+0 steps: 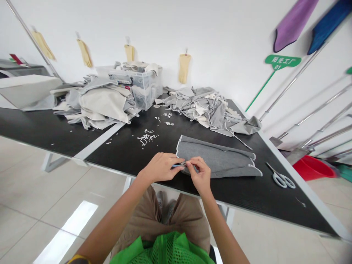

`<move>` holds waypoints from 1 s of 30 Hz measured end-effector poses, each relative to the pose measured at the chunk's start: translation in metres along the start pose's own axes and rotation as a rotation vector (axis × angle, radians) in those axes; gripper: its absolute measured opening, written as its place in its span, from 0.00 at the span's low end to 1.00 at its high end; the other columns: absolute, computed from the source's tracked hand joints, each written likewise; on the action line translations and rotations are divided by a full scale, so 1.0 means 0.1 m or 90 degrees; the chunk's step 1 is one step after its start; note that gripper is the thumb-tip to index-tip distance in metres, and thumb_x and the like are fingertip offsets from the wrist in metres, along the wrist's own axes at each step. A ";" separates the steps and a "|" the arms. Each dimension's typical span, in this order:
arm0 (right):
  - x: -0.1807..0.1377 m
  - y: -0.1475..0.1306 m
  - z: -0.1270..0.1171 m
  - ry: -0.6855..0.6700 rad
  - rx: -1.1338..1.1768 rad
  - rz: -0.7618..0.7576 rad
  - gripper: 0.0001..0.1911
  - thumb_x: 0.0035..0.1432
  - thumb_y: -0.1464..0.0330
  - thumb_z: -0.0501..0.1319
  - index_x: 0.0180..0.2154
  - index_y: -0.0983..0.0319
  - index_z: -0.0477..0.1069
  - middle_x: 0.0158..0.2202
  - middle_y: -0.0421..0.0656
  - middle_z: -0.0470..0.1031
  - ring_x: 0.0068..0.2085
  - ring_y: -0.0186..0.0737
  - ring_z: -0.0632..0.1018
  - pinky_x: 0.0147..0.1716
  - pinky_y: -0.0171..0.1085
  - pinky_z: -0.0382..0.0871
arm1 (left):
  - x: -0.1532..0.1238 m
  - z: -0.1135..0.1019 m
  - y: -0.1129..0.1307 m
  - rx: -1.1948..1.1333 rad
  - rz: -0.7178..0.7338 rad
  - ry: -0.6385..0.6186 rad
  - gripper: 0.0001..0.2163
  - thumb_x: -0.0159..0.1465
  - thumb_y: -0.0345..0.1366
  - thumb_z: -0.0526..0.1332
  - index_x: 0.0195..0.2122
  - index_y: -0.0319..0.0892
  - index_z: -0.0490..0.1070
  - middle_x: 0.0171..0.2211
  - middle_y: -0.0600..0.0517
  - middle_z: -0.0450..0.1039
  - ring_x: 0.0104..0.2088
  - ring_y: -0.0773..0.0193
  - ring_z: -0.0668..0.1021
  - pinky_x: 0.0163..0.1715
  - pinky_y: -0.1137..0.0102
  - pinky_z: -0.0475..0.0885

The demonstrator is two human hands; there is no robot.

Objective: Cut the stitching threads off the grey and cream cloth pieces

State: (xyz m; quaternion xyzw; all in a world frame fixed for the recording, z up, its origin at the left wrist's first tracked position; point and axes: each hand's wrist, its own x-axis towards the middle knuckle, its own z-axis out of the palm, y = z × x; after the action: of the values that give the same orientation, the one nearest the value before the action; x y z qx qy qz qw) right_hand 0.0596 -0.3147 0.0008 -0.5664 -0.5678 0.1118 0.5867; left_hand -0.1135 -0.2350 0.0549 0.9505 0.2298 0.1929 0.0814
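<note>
A grey cloth piece (220, 157) with white overlocked edges lies flat near the front of the black table. At its left front corner my two hands meet. My left hand (162, 167) is closed around a thin blue tool (176, 165) with a small metallic end; its exact kind is too small to make out. Thumb and forefinger of my right hand (198, 173) pinch the cloth's corner beside the tool's tip. Fingers partly hide the spot where tool and cloth meet. White-handled scissors (281, 178) rest to the right of the cloth.
Behind the cloth lies a heap of grey and cream pieces (203, 106). Another stack (101, 99) sits left, beside a filled clear plastic bin (147, 86). Thread scraps (147, 137) litter the black table (123, 146). A red bucket (315, 168) stands beyond the right edge.
</note>
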 end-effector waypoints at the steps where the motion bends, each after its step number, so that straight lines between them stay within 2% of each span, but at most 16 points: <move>1: 0.00 0.00 0.00 0.002 -0.007 -0.005 0.08 0.61 0.67 0.61 0.30 0.61 0.75 0.31 0.43 0.72 0.35 0.39 0.72 0.36 0.38 0.64 | 0.01 0.00 0.00 -0.004 0.003 0.000 0.15 0.67 0.44 0.57 0.51 0.47 0.76 0.36 0.49 0.80 0.35 0.58 0.80 0.31 0.69 0.67; 11: -0.01 -0.04 -0.02 0.019 -0.061 -0.028 0.08 0.61 0.68 0.60 0.30 0.60 0.74 0.31 0.43 0.73 0.36 0.40 0.71 0.39 0.40 0.64 | 0.04 0.02 0.02 -0.076 0.012 0.012 0.12 0.66 0.41 0.58 0.47 0.48 0.78 0.36 0.49 0.80 0.35 0.58 0.80 0.33 0.69 0.68; 24: -0.01 -0.03 -0.02 -0.028 -0.071 -0.018 0.10 0.63 0.66 0.58 0.30 0.60 0.74 0.31 0.43 0.73 0.36 0.40 0.71 0.39 0.40 0.64 | 0.07 0.07 -0.03 -0.129 0.017 0.001 0.10 0.65 0.39 0.59 0.39 0.48 0.80 0.32 0.49 0.81 0.34 0.57 0.80 0.33 0.70 0.68; 27: 0.00 0.01 -0.03 -0.019 -0.037 0.005 0.10 0.62 0.64 0.59 0.30 0.60 0.73 0.31 0.43 0.73 0.35 0.39 0.71 0.36 0.38 0.64 | 0.08 0.11 -0.05 -0.146 0.007 0.000 0.09 0.64 0.39 0.59 0.37 0.48 0.81 0.31 0.49 0.81 0.33 0.58 0.80 0.33 0.70 0.68; 30: 0.00 0.05 -0.04 0.004 0.030 0.035 0.11 0.62 0.62 0.59 0.30 0.61 0.72 0.31 0.43 0.72 0.34 0.38 0.71 0.34 0.37 0.64 | 0.06 0.13 -0.08 -0.136 -0.024 0.000 0.10 0.64 0.40 0.60 0.39 0.48 0.81 0.32 0.49 0.82 0.33 0.57 0.81 0.34 0.70 0.69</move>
State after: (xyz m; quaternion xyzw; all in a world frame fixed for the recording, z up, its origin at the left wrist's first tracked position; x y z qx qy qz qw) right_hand 0.0651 -0.3149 -0.0021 -0.5681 -0.5478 0.1392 0.5981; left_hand -0.1072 -0.2260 0.0431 0.9318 0.2259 0.2150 0.1856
